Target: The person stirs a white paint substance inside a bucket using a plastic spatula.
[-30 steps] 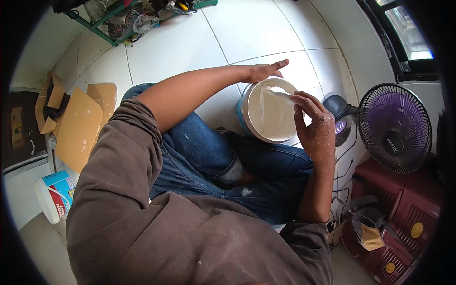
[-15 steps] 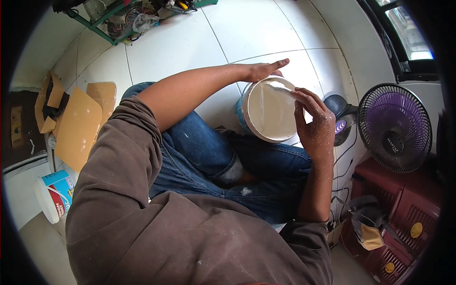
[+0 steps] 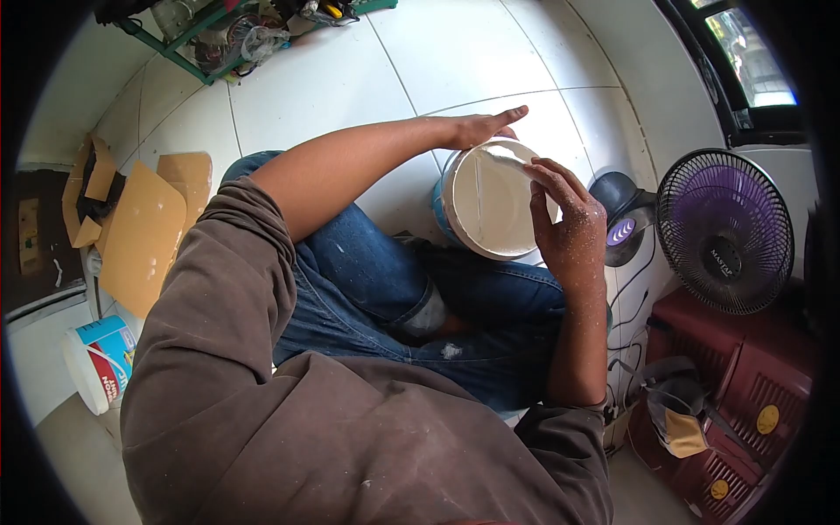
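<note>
A bucket [image 3: 499,206] of off-white paint or paste stands between my bent legs and leans toward me. My left hand [image 3: 483,131] rests against its far outer side, thumb stretched out past the rim, the other fingers mostly hidden behind it. Over the right side of the opening, my right hand [image 3: 569,214], speckled with white, has its thumb and fingertips together on a thin whitish thing [image 3: 506,157] by the far rim. Its shape is unclear. A thin pale line [image 3: 479,197] runs across the surface inside the bucket.
To the right are a black and purple fan [image 3: 724,232], cables, a dark red cabinet [image 3: 700,341] and a mask [image 3: 681,420]. On the left lie opened cardboard [image 3: 144,236] and a second paint bucket [image 3: 101,360]. A green-framed rack [image 3: 188,39] stands at the far left.
My right hand has shifted slightly left over the bucket, with the whitish thing at its fingertips. My left hand keeps its place against the bucket.
</note>
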The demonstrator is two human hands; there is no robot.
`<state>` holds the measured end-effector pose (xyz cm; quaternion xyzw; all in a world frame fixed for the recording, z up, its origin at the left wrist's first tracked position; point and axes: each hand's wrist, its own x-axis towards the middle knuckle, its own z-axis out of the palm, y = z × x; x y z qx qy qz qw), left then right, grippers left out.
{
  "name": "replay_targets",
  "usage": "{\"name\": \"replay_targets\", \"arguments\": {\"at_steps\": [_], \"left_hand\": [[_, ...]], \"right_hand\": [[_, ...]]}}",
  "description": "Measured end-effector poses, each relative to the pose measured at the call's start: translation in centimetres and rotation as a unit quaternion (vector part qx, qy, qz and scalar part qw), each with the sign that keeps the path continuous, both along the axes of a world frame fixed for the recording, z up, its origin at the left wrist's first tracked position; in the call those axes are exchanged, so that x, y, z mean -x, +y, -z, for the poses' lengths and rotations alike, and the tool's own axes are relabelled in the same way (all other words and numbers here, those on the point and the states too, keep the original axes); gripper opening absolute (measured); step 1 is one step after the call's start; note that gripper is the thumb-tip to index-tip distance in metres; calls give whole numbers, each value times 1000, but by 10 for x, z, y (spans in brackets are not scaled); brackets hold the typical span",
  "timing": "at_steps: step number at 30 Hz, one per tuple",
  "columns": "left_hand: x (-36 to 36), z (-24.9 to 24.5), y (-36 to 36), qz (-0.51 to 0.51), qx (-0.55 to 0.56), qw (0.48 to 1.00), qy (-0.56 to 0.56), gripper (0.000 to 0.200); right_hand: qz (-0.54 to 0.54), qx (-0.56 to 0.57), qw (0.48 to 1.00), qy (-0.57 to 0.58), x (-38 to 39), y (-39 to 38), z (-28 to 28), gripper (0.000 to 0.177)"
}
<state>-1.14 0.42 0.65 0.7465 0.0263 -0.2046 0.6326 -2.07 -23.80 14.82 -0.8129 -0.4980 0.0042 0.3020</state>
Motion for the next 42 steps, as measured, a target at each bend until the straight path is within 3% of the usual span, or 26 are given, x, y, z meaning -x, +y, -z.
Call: {"name": "replay_targets", "arguments": {"at_steps": [7,12,42], "left_hand": [[-2,5,1,-10,-31,999,-7,129],[-1,4,-1,-11,-32,999,-6,129],[2,-4,0,-4,-32,999,-4,128]], "right_hand": [[-24,7,999,42,-6,-12,-16,25],[16,12,1000,19,-14,-14,-13,26],[15,-8,1000,20,-12,-10,-7,26]]}}
